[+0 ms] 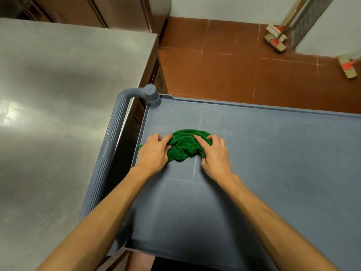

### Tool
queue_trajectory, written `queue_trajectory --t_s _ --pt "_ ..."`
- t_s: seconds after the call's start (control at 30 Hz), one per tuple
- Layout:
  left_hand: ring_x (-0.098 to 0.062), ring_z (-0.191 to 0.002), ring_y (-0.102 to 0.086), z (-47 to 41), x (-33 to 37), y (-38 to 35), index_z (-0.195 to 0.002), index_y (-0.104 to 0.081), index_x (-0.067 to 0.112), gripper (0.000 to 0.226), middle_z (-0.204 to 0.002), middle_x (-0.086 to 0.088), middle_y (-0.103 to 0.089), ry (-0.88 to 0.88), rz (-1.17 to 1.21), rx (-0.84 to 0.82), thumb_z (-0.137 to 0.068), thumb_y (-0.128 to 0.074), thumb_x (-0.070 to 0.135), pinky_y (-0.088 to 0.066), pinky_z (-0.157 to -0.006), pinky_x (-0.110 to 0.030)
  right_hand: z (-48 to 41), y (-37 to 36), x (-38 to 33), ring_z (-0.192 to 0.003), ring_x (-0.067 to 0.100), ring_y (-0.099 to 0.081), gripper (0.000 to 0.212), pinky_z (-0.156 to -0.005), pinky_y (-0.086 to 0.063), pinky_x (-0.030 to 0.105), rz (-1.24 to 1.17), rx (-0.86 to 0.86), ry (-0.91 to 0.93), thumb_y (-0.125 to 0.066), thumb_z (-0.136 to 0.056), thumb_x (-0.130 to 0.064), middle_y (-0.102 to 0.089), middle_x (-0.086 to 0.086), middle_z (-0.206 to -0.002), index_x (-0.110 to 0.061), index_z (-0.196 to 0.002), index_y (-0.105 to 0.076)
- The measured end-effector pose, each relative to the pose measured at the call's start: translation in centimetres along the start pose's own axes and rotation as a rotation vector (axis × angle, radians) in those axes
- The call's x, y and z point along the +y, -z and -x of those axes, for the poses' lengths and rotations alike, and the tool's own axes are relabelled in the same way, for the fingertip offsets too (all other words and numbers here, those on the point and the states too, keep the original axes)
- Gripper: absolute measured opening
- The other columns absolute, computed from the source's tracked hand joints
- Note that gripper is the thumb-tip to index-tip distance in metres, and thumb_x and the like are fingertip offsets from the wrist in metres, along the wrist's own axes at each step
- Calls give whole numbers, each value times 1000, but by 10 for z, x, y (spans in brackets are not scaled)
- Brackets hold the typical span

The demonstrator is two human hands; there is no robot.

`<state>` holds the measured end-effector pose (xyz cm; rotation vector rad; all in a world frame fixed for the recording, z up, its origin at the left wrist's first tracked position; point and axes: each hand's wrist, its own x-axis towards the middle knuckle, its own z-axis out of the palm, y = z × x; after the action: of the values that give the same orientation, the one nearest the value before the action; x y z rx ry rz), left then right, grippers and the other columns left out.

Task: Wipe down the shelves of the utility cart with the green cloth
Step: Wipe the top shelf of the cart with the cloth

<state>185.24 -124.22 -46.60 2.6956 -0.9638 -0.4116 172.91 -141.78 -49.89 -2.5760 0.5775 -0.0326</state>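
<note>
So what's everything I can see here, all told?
green cloth: one, green, bunched on the top shelf near its left end.
top shelf: one, grey-blue, raised rim, in front of the person.
cart handle: one, grey-blue, ribbed, at the shelf's left end.
steel counter: one, silver, left of the cart.
floor: red-brown tiles, beyond the cart.
brooms: three heads, tan with red sockets, by the white wall.
left hand: one, grips the cloth's left side.
right hand: one, grips its right side.
</note>
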Motion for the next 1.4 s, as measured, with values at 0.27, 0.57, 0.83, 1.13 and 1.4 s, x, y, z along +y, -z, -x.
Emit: queue_trajectory --t_s 0.27,0.57,0.83,1.13,1.4 --pt "-34 -100 -50 39 5 -6 -138 -53 21 39 -107 -14 -53 14 -7 -10 -99 -51 24 -45 -71 -41 52 -10 -8 -103 31 -44 75 -89 -47 40 -21 -5 -12 -63 -70 -1 -48 12 -122 -31 -137 -52" --pt "-36 -99 -53 117 4 -20 -135 -57 22 38 -106 -14 -55 10 14 -10 -98 -54 25 -50 -71 -45 134 -21 -23 -101 32 -47 65 -84 -48 40 -31 -13 -20 -64 -70 -3 -51 11 -117 -30 -128 -59" --pt "-35 -107 -54 187 -1 -29 -138 -54 27 40 -110 -11 -55 10 12 -61 -97 -54 27 -51 -78 -45 198 -16 -39 -112 31 -43 61 -94 -44 41 1 -108 0 -61 -78 -4 -48 10 -125 -32 -132 -56" --pt "-29 -101 -55 237 0 -36 -132 -58 31 37 -103 -5 -54 -47 21 -22 -95 -59 28 -50 -69 -42 240 -9 -42 -114 30 -43 54 -96 -43 38 -13 -181 12 -61 -77 -8 -49 7 -122 -32 -126 -62" --pt "-29 -90 -53 247 15 -54 -125 -65 22 34 -98 -6 -55 -166 67 63 -91 -65 26 -53 -71 -43 266 6 -25 -113 21 -42 42 -94 -42 32 -33 -193 18 -59 -84 -30 -47 1 -118 -32 -126 -63"
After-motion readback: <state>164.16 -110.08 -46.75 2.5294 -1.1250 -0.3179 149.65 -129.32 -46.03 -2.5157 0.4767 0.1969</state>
